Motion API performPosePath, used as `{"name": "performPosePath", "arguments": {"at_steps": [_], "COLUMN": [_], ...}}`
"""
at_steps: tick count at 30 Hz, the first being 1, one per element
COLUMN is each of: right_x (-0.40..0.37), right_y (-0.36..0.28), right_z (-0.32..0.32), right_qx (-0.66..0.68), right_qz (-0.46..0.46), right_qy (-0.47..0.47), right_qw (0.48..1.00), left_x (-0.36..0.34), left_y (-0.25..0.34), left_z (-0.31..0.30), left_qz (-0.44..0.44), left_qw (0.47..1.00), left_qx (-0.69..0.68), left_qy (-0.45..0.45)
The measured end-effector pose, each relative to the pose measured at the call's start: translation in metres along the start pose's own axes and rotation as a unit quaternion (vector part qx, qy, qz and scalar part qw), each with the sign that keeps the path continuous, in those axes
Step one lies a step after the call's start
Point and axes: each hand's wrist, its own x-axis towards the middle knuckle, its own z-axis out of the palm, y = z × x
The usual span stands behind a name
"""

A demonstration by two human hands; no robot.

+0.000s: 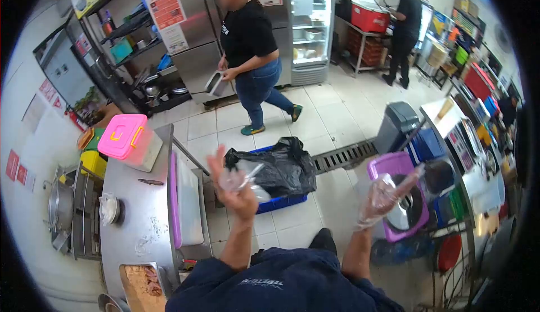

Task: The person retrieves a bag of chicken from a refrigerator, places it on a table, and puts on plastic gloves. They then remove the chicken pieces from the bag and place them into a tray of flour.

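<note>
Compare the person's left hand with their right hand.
The left hand is bare, while the right hand sits inside a clear plastic glove. The left hand grips crumpled clear plastic, and the right hand holds nothing, its fingers loosely spread. Both are raised in front of the person.
</note>
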Motion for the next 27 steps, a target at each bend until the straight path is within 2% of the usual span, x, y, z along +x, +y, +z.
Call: {"name": "performPosePath", "arguments": {"at_steps": [1, 2, 3, 4, 5, 6, 7, 8, 9, 10, 11, 12, 14, 15, 16, 17, 18, 20, 22, 24, 26, 27], "right_x": [0.015, 0.027, 0.036, 0.031, 0.039, 0.050, 0.062, 0.061, 0.068, 0.086, 0.119, 0.122, 0.116, 0.127, 0.146, 0.169, 0.187, 0.223, 0.235, 0.247, 0.260, 0.270], "right_y": [0.014, 0.031, 0.048, 0.100, 0.125, 0.144, 0.168, 0.213, 0.255, 0.252, 0.265, 0.293, 0.344, 0.361, 0.350, 0.348, 0.353, 0.376, 0.406, 0.443, 0.489, 0.518], "right_z": [-0.001, -0.003, -0.005, -0.020, -0.017, -0.018, -0.021, -0.023, -0.029, -0.016, -0.011, -0.018, -0.021, -0.021, -0.017, -0.012, -0.008, 0.000, 0.017, 0.040, 0.064, 0.084], "right_qx": [-0.060, -0.115, -0.122, 0.322, 0.322, 0.118, -0.095, 0.075, 0.249, 0.241, 0.233, 0.231, 0.177, 0.178, 0.288, 0.388, 0.391, 0.352, 0.377, 0.397, 0.423, 0.383], "right_qz": [-0.025, -0.044, -0.032, 0.142, 0.135, 0.149, 0.160, 0.334, 0.478, 0.519, 0.560, 0.558, 0.444, 0.444, 0.573, 0.669, 0.665, 0.632, 0.627, 0.631, 0.590, 0.580], "right_qy": [-0.007, -0.022, -0.047, -0.069, -0.069, -0.175, -0.263, -0.295, -0.299, -0.307, -0.283, -0.260, -0.368, -0.356, -0.271, -0.179, -0.169, -0.216, -0.183, -0.154, -0.154, -0.171], "right_qw": [0.998, 0.992, 0.991, 0.934, 0.935, 0.966, 0.947, 0.892, 0.787, 0.761, 0.743, 0.754, 0.797, 0.803, 0.718, 0.608, 0.613, 0.656, 0.657, 0.649, 0.670, 0.698], "left_x": [0.001, -0.002, -0.001, -0.008, -0.012, -0.011, -0.009, -0.009, -0.009, -0.009, -0.011, -0.012, -0.012, -0.012, -0.014, -0.013, -0.013, -0.015, -0.005, 0.012, 0.034, 0.051], "left_y": [-0.006, -0.011, -0.031, -0.029, -0.024, -0.021, -0.018, -0.019, -0.022, -0.028, -0.029, -0.034, -0.043, -0.046, -0.049, -0.053, -0.058, -0.081, -0.108, -0.139, -0.177, -0.203], "left_z": [0.027, 0.053, 0.074, 0.107, 0.147, 0.179, 0.214, 0.248, 0.282, 0.311, 0.373, 0.401, 0.445, 0.471, 0.492, 0.517, 0.540, 0.588, 0.620, 0.657, 0.690, 0.710], "left_qz": [0.006, -0.065, 0.052, -0.058, -0.162, -0.216, -0.267, -0.311, -0.315, -0.314, -0.327, -0.333, -0.331, -0.333, -0.353, -0.366, -0.372, -0.365, -0.365, -0.366, -0.372, -0.358], "left_qw": [0.997, 0.983, 0.996, 0.977, 0.906, 0.876, 0.838, 0.783, 0.766, 0.751, 0.718, 0.705, 0.670, 0.664, 0.652, 0.637, 0.628, 0.610, 0.598, 0.506, 0.511, 0.523], "left_qx": [-0.080, -0.169, -0.001, -0.196, -0.389, -0.423, -0.457, -0.522, -0.536, -0.563, -0.594, -0.601, -0.635, -0.636, -0.637, -0.643, -0.645, -0.656, -0.659, -0.734, -0.732, -0.729], "left_qy": [-0.002, -0.018, -0.073, -0.059, -0.046, -0.085, -0.131, -0.131, -0.159, -0.145, -0.155, -0.174, -0.196, -0.208, -0.213, -0.217, -0.228, -0.253, -0.274, -0.267, -0.253, -0.259]}}
